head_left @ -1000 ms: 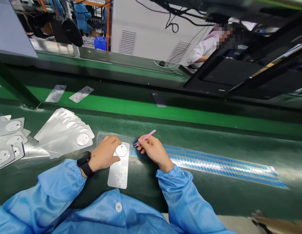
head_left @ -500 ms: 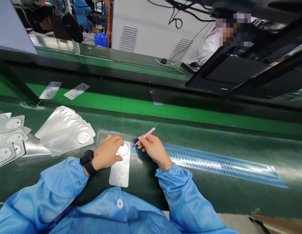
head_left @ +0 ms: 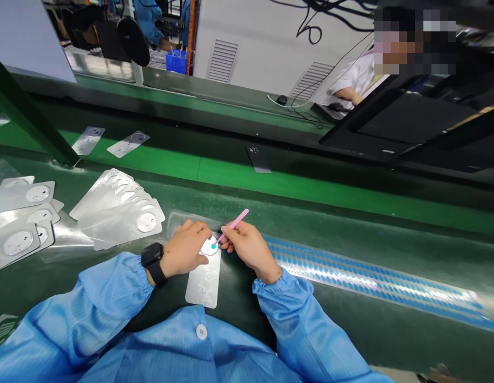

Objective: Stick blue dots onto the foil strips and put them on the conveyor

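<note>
A pale phone back panel [head_left: 202, 284] with a rounded white camera area at its top lies on the table in front of me. My left hand [head_left: 186, 247] holds it down along its upper left side, fingers bent, thumb over its face. My right hand [head_left: 250, 247] is closed on pink tweezers [head_left: 237, 219], whose tip is at the camera area. A small blue sticker [head_left: 214, 246] shows at that tip; whether it touches the panel I cannot tell. Right of the panel, a clear sheet [head_left: 350, 274] with rows of blue stickers runs partly behind my right hand.
A fanned stack of similar panels [head_left: 123, 218] lies to the left, with more panels [head_left: 21, 242] beyond it. Several single panels [head_left: 128, 143] rest on the green strip behind. A green post [head_left: 35, 117] rises at left. Dark equipment [head_left: 422, 117] hangs at right; a person sits across.
My right hand has brought the tweezers from the sticker sheet left to the panel's camera area, where a blue sticker now shows. My left hand stays on the panel. The view has shifted slightly.
</note>
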`<state>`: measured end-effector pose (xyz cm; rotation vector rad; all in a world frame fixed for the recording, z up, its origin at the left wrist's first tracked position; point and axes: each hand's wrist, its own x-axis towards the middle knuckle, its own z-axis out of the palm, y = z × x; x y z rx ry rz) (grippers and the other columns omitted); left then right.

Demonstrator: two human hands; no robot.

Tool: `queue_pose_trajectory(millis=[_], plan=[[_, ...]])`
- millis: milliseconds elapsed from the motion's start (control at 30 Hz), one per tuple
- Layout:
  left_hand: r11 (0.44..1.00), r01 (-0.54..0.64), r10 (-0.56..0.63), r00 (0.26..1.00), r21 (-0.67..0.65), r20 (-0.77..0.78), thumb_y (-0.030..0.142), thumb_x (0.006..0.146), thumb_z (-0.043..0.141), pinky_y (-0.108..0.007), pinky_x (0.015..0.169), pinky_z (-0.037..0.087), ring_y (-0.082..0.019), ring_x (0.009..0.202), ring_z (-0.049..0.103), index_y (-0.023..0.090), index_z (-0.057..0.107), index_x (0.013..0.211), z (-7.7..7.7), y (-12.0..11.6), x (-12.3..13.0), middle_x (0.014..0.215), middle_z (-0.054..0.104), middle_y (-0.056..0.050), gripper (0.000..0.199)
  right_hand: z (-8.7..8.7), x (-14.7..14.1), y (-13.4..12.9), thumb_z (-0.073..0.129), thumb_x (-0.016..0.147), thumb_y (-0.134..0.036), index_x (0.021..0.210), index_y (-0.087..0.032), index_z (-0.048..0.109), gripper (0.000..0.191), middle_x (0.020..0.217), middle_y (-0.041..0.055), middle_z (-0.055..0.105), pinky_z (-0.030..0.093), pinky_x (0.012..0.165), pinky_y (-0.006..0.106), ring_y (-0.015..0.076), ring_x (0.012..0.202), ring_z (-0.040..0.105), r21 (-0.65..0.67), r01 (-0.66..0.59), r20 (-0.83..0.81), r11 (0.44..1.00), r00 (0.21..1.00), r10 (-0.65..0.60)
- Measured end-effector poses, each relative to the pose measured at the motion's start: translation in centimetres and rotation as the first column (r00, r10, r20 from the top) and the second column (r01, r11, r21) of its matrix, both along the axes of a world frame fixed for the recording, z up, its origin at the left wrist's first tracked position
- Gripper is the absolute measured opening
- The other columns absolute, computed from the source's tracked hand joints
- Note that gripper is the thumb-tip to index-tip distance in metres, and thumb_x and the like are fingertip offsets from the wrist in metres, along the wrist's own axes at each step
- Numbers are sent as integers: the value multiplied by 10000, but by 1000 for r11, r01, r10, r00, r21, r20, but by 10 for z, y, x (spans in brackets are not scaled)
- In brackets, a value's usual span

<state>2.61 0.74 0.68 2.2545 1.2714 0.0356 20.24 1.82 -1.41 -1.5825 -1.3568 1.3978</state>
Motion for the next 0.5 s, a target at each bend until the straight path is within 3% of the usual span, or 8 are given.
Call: queue_pose_trajectory(millis=[500], plan=[[1000,7,-7,1000,-9,-25,251,738,719,-423,938,398,-278,1118,446,202,524,1068,0,0,-1,1242,528,-51,387,0,0,0,610,792,-304,652,-161,584,201,538,10,632,440,406,189,104,447,570,-21,15,-11,1000,1000,-15]])
